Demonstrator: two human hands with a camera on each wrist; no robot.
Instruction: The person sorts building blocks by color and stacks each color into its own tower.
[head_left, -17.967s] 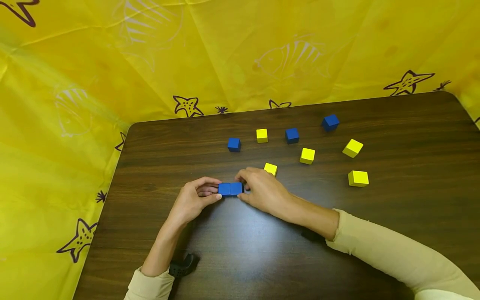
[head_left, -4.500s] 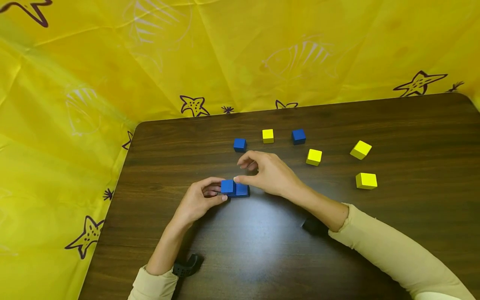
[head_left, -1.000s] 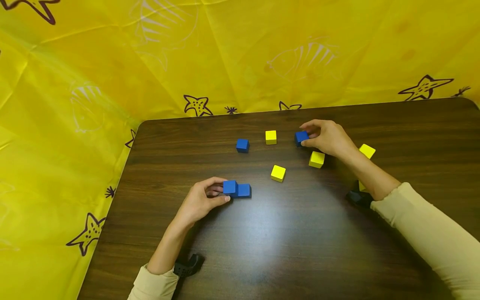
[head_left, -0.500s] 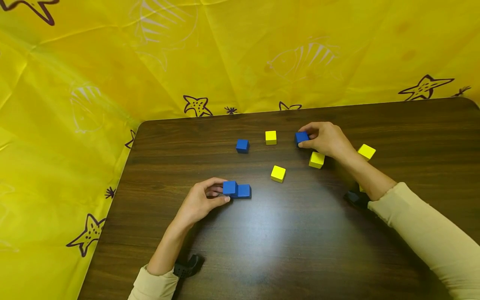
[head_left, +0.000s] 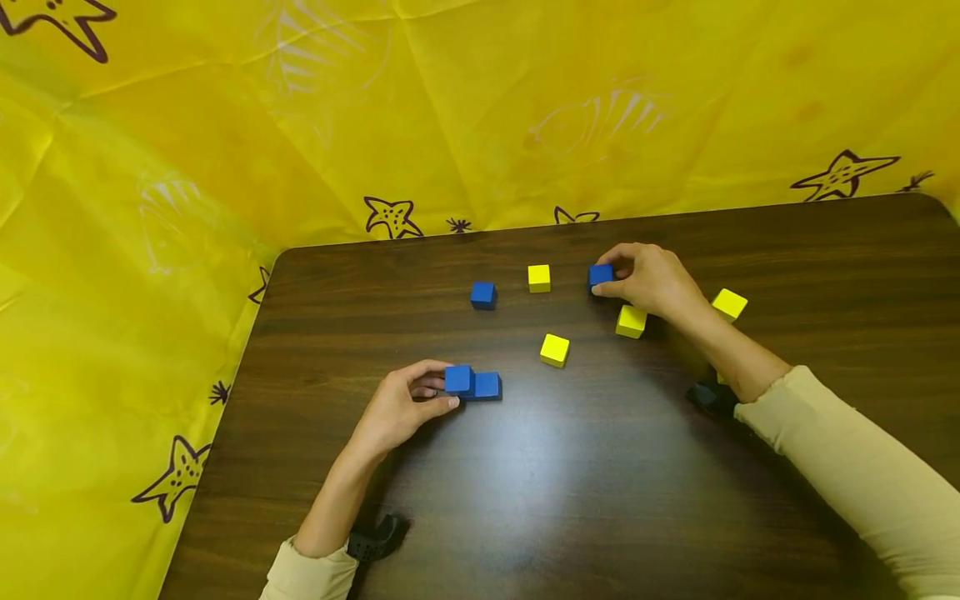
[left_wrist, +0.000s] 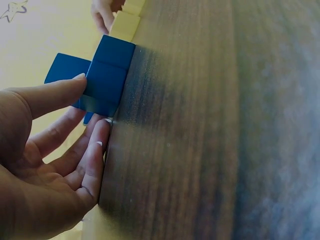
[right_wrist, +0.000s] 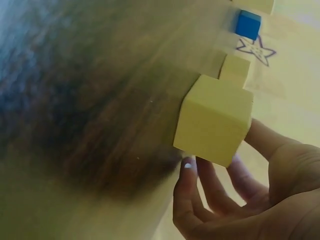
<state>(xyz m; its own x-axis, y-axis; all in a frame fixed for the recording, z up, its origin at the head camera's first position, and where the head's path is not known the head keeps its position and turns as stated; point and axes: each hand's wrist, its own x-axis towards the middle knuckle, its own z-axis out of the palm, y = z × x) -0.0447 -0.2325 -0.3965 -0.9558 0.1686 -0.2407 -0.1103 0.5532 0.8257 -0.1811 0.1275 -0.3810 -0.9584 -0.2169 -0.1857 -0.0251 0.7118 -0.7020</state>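
Two blue cubes stand side by side on the table, the right one [head_left: 487, 386] bare on top, the left one [left_wrist: 98, 105] with a third blue cube [head_left: 458, 380] stacked on it. My left hand [head_left: 401, 408] grips the stack's left end, thumb on the near side and fingers behind. Toward the back, my right hand [head_left: 656, 279] pinches another blue cube [head_left: 600, 276] between thumb and fingers. In the right wrist view, a yellow cube [right_wrist: 215, 120] in front hides that blue cube.
A loose blue cube [head_left: 483, 296] and a yellow cube [head_left: 539, 279] lie at the back. Other yellow cubes are at the middle [head_left: 555, 351], under the right wrist [head_left: 632, 322] and beyond its forearm [head_left: 729, 305]. A yellow cloth [head_left: 480, 108] hangs behind the table.
Since the oldest frame, a blue cube from the back right has gone and one sits on the paired cubes. The right hand left the stack for another blue cube; the left hand stayed.
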